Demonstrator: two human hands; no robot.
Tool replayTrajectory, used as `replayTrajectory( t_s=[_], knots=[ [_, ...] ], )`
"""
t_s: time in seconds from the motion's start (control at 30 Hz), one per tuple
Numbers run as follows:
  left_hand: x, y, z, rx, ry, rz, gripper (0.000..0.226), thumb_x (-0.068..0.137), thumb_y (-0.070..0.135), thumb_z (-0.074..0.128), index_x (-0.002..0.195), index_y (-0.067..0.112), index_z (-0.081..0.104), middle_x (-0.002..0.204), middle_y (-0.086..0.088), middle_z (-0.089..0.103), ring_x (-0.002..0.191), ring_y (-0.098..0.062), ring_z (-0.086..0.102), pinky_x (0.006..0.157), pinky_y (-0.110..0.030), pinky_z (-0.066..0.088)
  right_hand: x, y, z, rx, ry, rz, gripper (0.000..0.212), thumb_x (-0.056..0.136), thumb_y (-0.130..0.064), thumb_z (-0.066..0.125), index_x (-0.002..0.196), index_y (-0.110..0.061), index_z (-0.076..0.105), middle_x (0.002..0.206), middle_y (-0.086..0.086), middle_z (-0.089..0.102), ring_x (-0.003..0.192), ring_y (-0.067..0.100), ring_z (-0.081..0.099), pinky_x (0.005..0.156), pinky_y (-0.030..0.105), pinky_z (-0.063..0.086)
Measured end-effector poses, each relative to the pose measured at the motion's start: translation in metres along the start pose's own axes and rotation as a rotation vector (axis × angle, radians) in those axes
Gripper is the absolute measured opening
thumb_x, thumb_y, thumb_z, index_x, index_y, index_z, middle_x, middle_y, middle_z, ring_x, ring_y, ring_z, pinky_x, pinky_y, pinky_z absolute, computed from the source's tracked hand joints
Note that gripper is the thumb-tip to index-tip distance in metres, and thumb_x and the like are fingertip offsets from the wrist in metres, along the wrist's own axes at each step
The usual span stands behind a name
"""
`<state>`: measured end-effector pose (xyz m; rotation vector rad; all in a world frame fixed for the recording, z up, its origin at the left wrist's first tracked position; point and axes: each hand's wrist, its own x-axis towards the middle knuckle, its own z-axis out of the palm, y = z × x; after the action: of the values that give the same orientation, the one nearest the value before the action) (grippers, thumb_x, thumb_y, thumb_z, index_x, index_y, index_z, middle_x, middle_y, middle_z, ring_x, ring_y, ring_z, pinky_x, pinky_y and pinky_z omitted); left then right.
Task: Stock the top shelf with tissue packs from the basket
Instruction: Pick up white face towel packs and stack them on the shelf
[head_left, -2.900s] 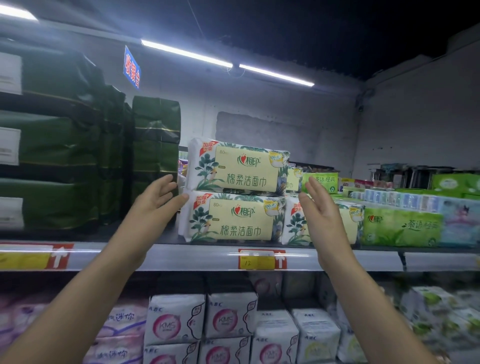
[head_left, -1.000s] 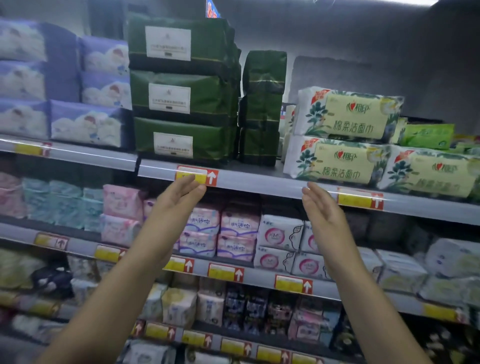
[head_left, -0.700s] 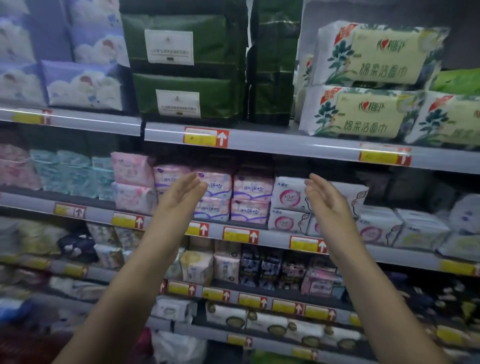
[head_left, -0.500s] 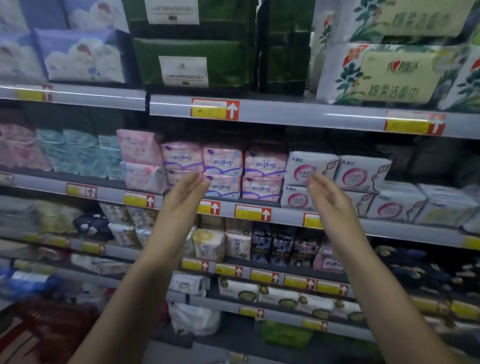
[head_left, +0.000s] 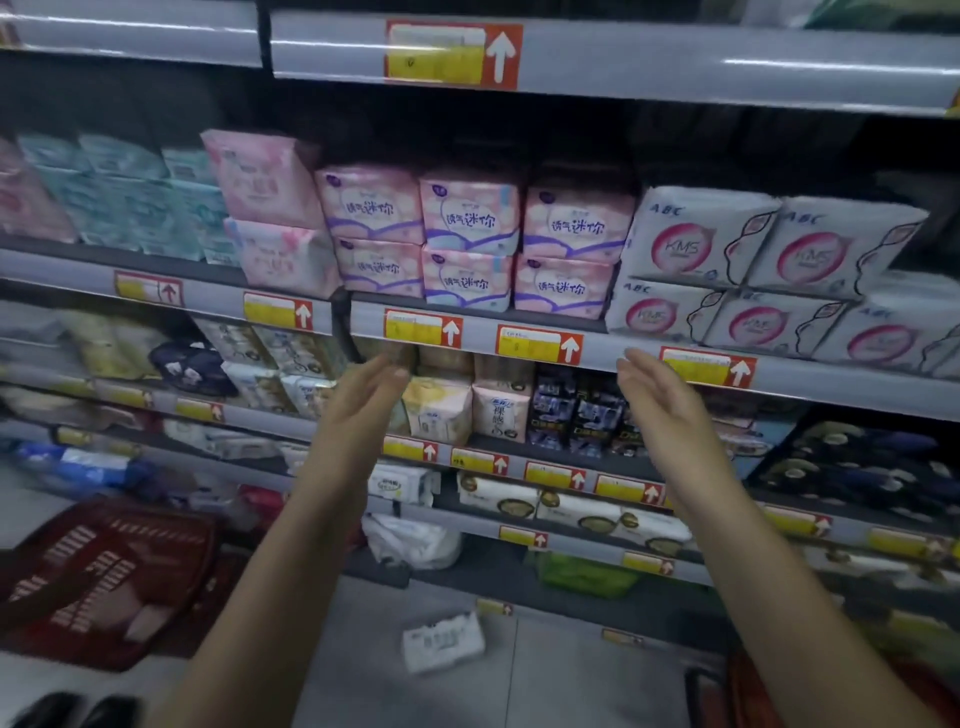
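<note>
The top shelf (head_left: 623, 57) is seen high above the fingertips. The red basket (head_left: 104, 571), its tissue packs not made out, lies below-left of them. The left hand (head_left: 358, 410) and right hand (head_left: 665, 410) are held empty, fingers straight. Packs, judged soft and light, are best clasped at both ends. Since half a second ago, both hands have been lowered.

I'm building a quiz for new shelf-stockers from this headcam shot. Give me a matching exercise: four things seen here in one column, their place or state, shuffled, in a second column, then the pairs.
Things:
1. red basket
2. ABC packs
3. loose white pack
4. left hand

Places or states:
A. stacked in two rows on a shelf, right
B. raised before the shelves, fingers straight, empty
C. lying alone on the floor, centre
D. on the floor, lower left

Pairs: 1-D, 2-A, 3-C, 4-B.
</note>
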<state>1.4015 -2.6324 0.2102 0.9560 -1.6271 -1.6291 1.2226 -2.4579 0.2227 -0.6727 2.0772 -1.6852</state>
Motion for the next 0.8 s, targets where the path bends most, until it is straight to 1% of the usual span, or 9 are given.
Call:
replayTrajectory(
  t_s=[0.07,0.17,0.3,0.43,0.5,0.57,0.63,0.7,0.8],
  knots=[
    [0.002,-0.019,-0.003,0.011,0.003,-0.053,0.036,0.093,0.042,0.057,0.129,0.037,0.051,0.141,0.007,0.048,0.130,-0.014,0.045,0.110,-0.042,0.035,0.003,0.017,0.006,-0.001,-0.019,0.031,0.044,0.099,-0.031,0.045,0.142,-0.024,0.041,0.139,-0.011,0.046,0.117,-0.001,0.043,0.096,0.020,0.032],
    [0.008,-0.048,-0.007,0.029,0.023,-0.138,0.048,0.091,0.042,0.059,0.137,0.030,0.049,0.140,0.007,0.049,0.129,-0.015,0.045,0.110,-0.042,0.035,0.008,0.043,0.016,-0.004,-0.035,0.097,0.044,0.099,-0.028,0.045,0.142,-0.023,0.040,0.142,-0.008,0.045,0.118,0.000,0.042,0.097,0.020,0.032],
    [0.014,-0.086,-0.015,-0.003,0.057,-0.225,0.042,0.093,0.040,0.057,0.133,0.030,0.053,0.137,0.005,0.053,0.128,-0.017,0.049,0.102,-0.038,0.040,0.009,0.075,0.028,0.007,-0.040,0.196,0.043,0.098,-0.029,0.046,0.140,-0.023,0.042,0.141,-0.008,0.047,0.115,0.000,0.043,0.095,0.021,0.033],
    [0.022,-0.123,-0.020,-0.044,0.112,-0.295,0.042,0.094,0.037,0.059,0.134,0.029,0.055,0.139,0.008,0.051,0.129,-0.014,0.048,0.100,-0.035,0.040,0.018,0.102,0.037,-0.007,-0.040,0.253,0.041,0.098,-0.032,0.047,0.139,-0.025,0.044,0.129,-0.012,0.049,0.111,0.000,0.043,0.093,0.022,0.034],
    [0.021,-0.140,-0.022,-0.074,0.124,-0.312,0.040,0.095,0.033,0.058,0.134,0.027,0.055,0.133,0.011,0.052,0.127,-0.012,0.048,0.102,-0.035,0.040,0.018,0.121,0.041,0.007,-0.043,0.273,0.040,0.098,-0.031,0.047,0.138,-0.025,0.046,0.122,-0.015,0.049,0.108,0.000,0.044,0.091,0.022,0.034],
    [0.020,-0.160,-0.026,-0.087,0.149,-0.316,0.038,0.094,0.033,0.059,0.132,0.026,0.056,0.131,0.009,0.055,0.124,-0.012,0.050,0.103,-0.035,0.040,0.014,0.149,0.047,0.011,-0.036,0.310,0.038,0.097,-0.032,0.049,0.135,-0.027,0.048,0.114,-0.020,0.051,0.102,-0.002,0.048,0.091,0.022,0.035],
    [0.018,-0.183,-0.029,-0.088,0.186,-0.336,0.034,0.092,0.034,0.062,0.126,0.027,0.058,0.131,0.003,0.058,0.123,-0.015,0.053,0.101,-0.033,0.039,0.009,0.181,0.053,0.003,-0.032,0.380,0.035,0.096,-0.036,0.051,0.130,-0.030,0.051,0.113,-0.022,0.052,0.109,0.001,0.051,0.097,0.025,0.037],
    [0.015,-0.207,-0.033,-0.095,0.212,-0.379,0.028,0.093,0.032,0.061,0.121,0.027,0.058,0.130,-0.001,0.060,0.123,-0.017,0.053,0.099,-0.032,0.040,0.006,0.212,0.057,-0.017,-0.040,0.424,0.033,0.095,-0.038,0.052,0.127,-0.032,0.052,0.120,-0.017,0.054,0.121,0.008,0.049,0.105,0.030,0.037],
    [0.014,-0.240,-0.035,-0.082,0.218,-0.437,0.030,0.096,0.029,0.055,0.126,0.025,0.056,0.131,0.001,0.058,0.124,-0.016,0.051,0.103,-0.035,0.039,0.012,0.240,0.063,-0.067,-0.065,0.430,0.037,0.096,-0.038,0.051,0.132,-0.029,0.051,0.129,-0.013,0.052,0.123,0.008,0.047,0.106,0.030,0.036]
  ],
)
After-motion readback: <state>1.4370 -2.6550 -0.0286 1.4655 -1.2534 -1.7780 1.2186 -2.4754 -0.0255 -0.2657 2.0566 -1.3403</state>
